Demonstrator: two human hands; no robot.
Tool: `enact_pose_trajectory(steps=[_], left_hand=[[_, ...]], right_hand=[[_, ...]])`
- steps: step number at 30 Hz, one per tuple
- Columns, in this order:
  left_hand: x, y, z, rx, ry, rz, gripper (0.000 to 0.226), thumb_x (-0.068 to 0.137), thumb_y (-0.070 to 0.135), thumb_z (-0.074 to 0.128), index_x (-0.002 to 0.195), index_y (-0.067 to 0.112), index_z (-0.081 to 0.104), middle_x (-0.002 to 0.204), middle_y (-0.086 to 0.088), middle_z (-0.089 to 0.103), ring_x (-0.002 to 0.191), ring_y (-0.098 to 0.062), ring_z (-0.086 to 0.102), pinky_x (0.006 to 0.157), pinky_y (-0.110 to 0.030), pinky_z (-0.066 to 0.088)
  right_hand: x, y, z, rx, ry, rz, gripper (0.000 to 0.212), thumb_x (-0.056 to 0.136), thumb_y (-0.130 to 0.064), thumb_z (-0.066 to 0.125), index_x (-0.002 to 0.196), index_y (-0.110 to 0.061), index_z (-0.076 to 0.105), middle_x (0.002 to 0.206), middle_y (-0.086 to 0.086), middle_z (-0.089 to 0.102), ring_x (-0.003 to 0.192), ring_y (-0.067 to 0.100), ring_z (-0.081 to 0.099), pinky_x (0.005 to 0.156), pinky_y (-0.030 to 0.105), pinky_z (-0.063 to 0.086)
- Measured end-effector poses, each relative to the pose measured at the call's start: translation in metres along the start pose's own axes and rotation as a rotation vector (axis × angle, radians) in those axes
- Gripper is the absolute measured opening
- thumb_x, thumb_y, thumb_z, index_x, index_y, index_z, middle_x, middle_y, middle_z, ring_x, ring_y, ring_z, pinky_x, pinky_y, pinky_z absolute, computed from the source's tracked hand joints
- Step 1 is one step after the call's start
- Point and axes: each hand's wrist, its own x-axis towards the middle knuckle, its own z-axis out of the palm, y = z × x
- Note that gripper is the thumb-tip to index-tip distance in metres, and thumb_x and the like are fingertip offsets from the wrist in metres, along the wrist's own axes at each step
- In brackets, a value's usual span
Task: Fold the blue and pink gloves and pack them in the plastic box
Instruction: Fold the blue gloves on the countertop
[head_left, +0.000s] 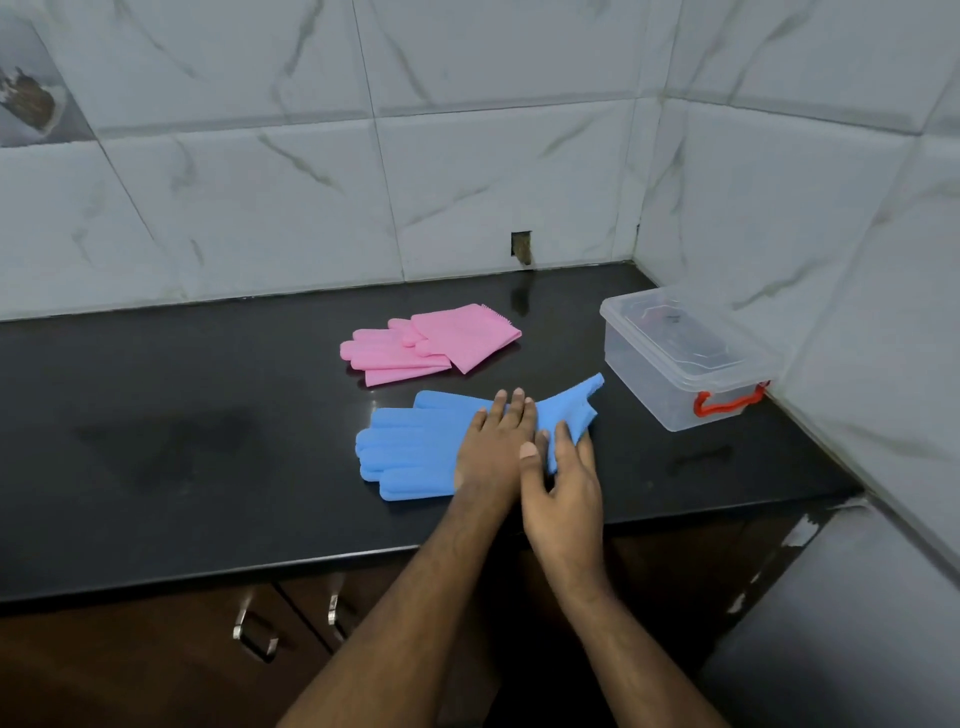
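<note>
The blue gloves (410, 447) lie stacked on the black counter, fingers pointing left. My left hand (493, 447) presses flat on their middle. My right hand (563, 488) grips the cuff end of the blue gloves and lifts it off the counter, so the cuff rises toward the right. The pink gloves (426, 345) lie farther back, one laid across the other. The clear plastic box (685, 358) with a red latch stands at the right, its lid on.
The black counter (208, 441) ends at a tiled wall behind and at the right. Its front edge runs below my hands, above wooden drawers with metal handles (254, 631). A small hole (521, 247) is in the back wall.
</note>
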Motion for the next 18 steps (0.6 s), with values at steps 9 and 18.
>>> enact_pose_trajectory(steps=[9,18], left_hand=[[-0.012,-0.030,-0.038,-1.383,0.325,-0.178,0.033,0.106,0.025,0.051,0.135,0.014,0.063,0.132,0.001,0.067,0.127,-0.016,0.059,0.110,-0.035,0.045],[-0.058,-0.057,-0.061,-1.799,0.000,-0.533,0.062,0.084,0.074,0.062,0.104,0.017,0.076,0.099,-0.012,0.080,0.090,-0.022,0.079,0.070,-0.037,0.065]], right_hand=[[-0.004,-0.018,0.003,-0.014,-0.258,-0.301,0.067,0.100,-0.056,0.045,0.157,-0.022,0.035,0.167,-0.009,0.020,0.151,0.004,0.023,0.122,0.036,0.030],[-0.003,-0.026,0.021,-0.423,-0.508,-0.462,0.073,0.098,-0.070,0.022,0.154,-0.025,0.038,0.169,-0.019,0.004,0.155,0.004,0.000,0.124,0.035,-0.002]])
